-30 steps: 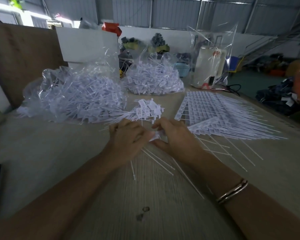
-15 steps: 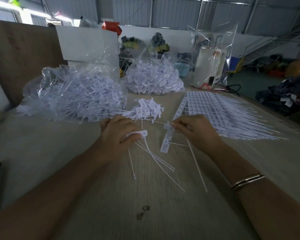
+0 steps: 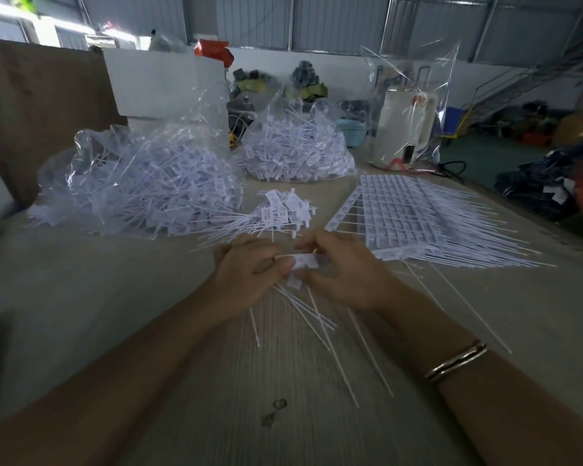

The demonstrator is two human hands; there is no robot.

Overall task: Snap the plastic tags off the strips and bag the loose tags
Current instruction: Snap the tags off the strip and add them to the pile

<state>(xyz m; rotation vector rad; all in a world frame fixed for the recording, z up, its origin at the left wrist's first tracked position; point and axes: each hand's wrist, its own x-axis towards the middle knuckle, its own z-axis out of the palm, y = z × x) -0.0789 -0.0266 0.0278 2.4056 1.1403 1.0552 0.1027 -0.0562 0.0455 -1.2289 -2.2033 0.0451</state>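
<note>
My left hand [image 3: 249,274] and my right hand [image 3: 344,270] meet at the table's middle, both pinching a short strip of white plastic tags [image 3: 303,264] between fingertips. The tags' thin tails [image 3: 317,317] fan out toward me under the hands. A small heap of loose tags [image 3: 283,210] lies just beyond my hands. A stack of whole tag strips [image 3: 408,213] lies to the right. Two clear bags hold loose tags: a big one [image 3: 142,183] at the left and a smaller one [image 3: 297,153] behind.
The wooden table [image 3: 115,314] runs under everything. A white kettle [image 3: 404,129] inside a clear bag stands at the back right, with a black cord beside it. A white box [image 3: 162,82] and a brown board [image 3: 31,105] stand at the back left. A dark object touches the left edge.
My hands were apart half a second ago, the left holding one snapped tag and the right the strip; now they have come back together on the strip.
</note>
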